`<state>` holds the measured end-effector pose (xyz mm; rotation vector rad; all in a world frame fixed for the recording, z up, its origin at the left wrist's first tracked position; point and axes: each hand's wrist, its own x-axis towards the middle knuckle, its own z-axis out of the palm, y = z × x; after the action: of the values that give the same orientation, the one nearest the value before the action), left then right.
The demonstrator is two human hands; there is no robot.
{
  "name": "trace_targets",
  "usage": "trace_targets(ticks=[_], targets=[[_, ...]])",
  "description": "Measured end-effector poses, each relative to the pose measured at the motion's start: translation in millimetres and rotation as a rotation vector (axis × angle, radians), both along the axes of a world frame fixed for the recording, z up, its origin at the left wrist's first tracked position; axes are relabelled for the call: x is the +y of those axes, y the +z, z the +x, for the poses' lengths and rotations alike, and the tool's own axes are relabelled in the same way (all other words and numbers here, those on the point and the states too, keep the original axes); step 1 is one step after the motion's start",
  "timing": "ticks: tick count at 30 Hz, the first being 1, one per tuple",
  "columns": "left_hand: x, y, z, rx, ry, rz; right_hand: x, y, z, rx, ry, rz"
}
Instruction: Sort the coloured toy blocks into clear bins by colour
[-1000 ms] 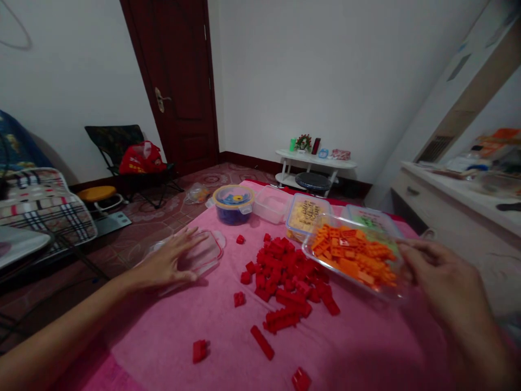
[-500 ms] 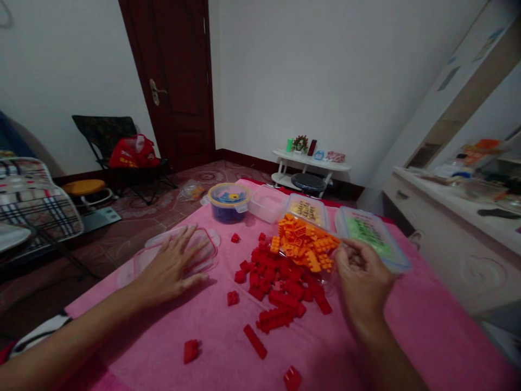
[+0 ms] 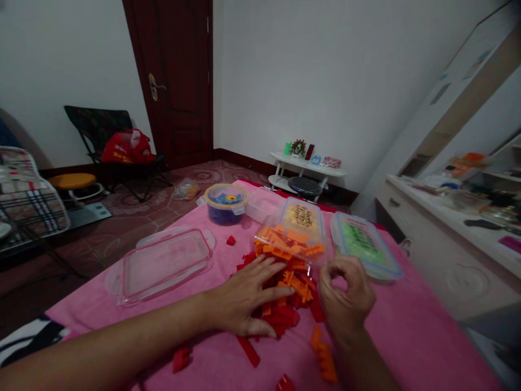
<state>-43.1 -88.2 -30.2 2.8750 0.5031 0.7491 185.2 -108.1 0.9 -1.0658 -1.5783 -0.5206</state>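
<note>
In the middle of the pink cloth, my left hand (image 3: 256, 296) lies with fingers spread over a pile of red building bricks (image 3: 280, 320) and orange building bricks (image 3: 299, 285). A clear plastic box (image 3: 268, 225) is tipped toward me, with orange bricks in it and spilling from its mouth. My right hand (image 3: 345, 290) is closed at the box's right edge; its fingertips are partly hidden. One joined orange piece (image 3: 325, 358) lies apart, near my right wrist. Red bricks under my left hand are partly covered.
A clear lid with a red seal (image 3: 166, 266) lies at the left. Behind the pile stand a round tub of blue pieces (image 3: 225, 209), a box of yellow pieces (image 3: 303, 220) and a box of green pieces (image 3: 366, 244). A drawer cabinet (image 3: 427, 228) borders the right side.
My left hand has moved right from the lid onto the bricks. The clear box has tipped toward me, and orange bricks have spilled over the red ones. My right hand has stayed at its edge.
</note>
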Motion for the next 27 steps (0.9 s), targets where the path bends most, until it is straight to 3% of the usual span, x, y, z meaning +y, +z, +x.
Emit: trace_targets(ticks=[5, 12, 15, 18, 21, 23, 25, 27], targets=[[-10.3, 0.9, 4.8, -0.105, -0.021, 0.091, -0.9, -1.0, -0.5, -0.019, -0.004, -0.001], [-27.5, 13.8, 24.1, -0.088, -0.269, 0.197, -0.5, 11.3, 7.6, 0.129, -0.047, 0.068], [-27.6, 12.5, 32.1, -0.163, -0.293, 0.258, -0.9, 20.0, 16.7, 0.165, -0.114, 0.094], [-25.3, 15.3, 34.0, -0.209, -0.277, 0.253, -4.5, 38.4, 38.1, 0.241, -0.272, 0.078], [-22.6, 22.7, 30.1, -0.243, -0.243, 0.253, -14.2, 64.7, 76.7, 0.342, -0.451, -0.053], [-18.9, 28.3, 25.2, -0.258, -0.188, 0.241, -23.0, 78.1, 109.3, 0.498, -0.520, -0.234], [-11.4, 32.9, 19.0, -0.280, -0.098, 0.193, -30.8, 81.1, 141.7, 0.657, -0.519, -0.504], [0.2, 34.6, 12.1, -0.318, 0.029, 0.103, -35.2, 71.9, 168.5, 0.839, -0.446, -0.718]])
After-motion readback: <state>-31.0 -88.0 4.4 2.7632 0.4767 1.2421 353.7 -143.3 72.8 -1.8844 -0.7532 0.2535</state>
